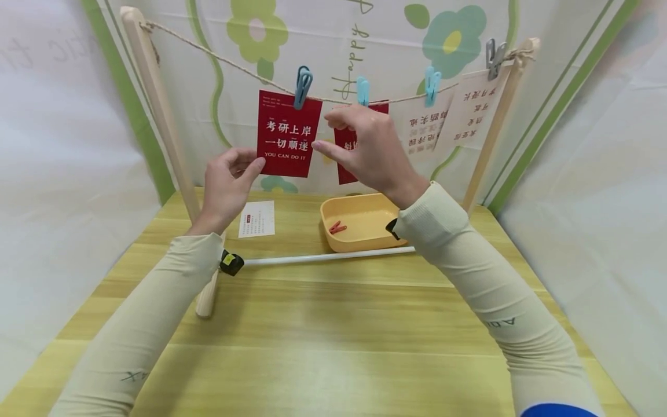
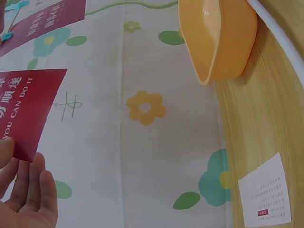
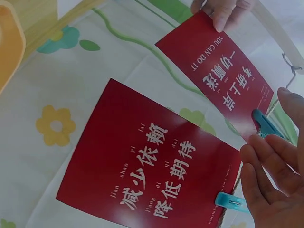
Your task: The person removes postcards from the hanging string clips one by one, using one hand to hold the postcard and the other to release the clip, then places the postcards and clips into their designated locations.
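Observation:
A red card (image 1: 286, 134) with white lettering hangs from a string (image 1: 224, 61) by a dark blue clothespin (image 1: 303, 87) near its upper right corner. My left hand (image 1: 227, 182) pinches the card's lower left corner between thumb and fingers. Beside the card's right edge is my right hand (image 1: 372, 145), fingers loosely bent and holding nothing; whether a fingertip touches the card, I cannot tell. Behind that hand hangs a second red card (image 3: 147, 161), clipped by a light blue clothespin (image 3: 231, 202).
Farther right, white cards (image 1: 471, 119) hang by another light blue clothespin (image 1: 431, 87) and a grey clip (image 1: 494, 59). Wooden posts (image 1: 156, 104) carry the string. On the table stand a yellow tray (image 1: 359, 246) with a red clothespin (image 1: 337, 227), a white rod (image 1: 312, 258) and a small white card (image 1: 257, 219).

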`<action>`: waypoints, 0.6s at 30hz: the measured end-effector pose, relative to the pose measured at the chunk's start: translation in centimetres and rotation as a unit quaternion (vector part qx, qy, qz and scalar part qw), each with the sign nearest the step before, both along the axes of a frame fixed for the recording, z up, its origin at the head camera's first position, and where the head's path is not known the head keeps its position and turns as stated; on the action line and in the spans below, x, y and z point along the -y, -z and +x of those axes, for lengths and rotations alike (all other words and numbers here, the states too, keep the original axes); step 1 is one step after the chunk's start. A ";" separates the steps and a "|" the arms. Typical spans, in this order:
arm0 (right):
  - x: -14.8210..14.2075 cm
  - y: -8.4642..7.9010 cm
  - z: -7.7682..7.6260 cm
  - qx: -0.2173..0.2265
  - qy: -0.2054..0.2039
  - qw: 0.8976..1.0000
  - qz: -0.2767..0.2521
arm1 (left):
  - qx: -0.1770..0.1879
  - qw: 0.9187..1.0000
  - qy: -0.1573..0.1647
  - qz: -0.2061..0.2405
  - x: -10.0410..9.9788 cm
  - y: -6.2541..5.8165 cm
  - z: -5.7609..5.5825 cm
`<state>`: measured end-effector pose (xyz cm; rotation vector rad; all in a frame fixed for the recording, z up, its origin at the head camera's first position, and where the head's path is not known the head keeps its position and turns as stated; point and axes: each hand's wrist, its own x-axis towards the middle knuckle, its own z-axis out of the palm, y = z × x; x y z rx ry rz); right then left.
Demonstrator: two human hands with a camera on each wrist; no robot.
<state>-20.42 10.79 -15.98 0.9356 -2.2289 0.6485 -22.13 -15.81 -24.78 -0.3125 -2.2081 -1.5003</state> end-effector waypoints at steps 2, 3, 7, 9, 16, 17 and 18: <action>0.2 -0.3 0.0 0.001 0.005 1.000 0.001 | -0.003 1.000 -0.002 0.002 0.0 0.2 0.0; 0.3 -0.4 0.0 0.000 0.007 1.000 0.002 | -0.003 1.000 -0.001 0.005 0.0 0.3 0.1; 0.6 -0.8 -0.1 -0.008 0.016 1.000 0.001 | -0.008 1.000 0.001 0.018 -0.1 0.4 0.1; 0.7 -1.1 -0.1 -0.009 0.018 1.000 0.001 | -0.009 1.000 0.001 0.023 -0.2 0.4 0.1; 1.3 -2.3 -0.1 -0.006 0.023 1.000 -0.008 | -0.003 1.000 0.001 0.030 -0.2 0.5 0.3; 1.4 -2.6 -0.1 -0.005 0.024 1.000 -0.010 | -0.003 1.000 0.001 0.030 -0.2 0.6 0.3; 1.5 -2.8 -0.1 -0.005 0.024 1.000 -0.011 | -0.003 1.000 0.000 0.030 -0.2 0.6 0.3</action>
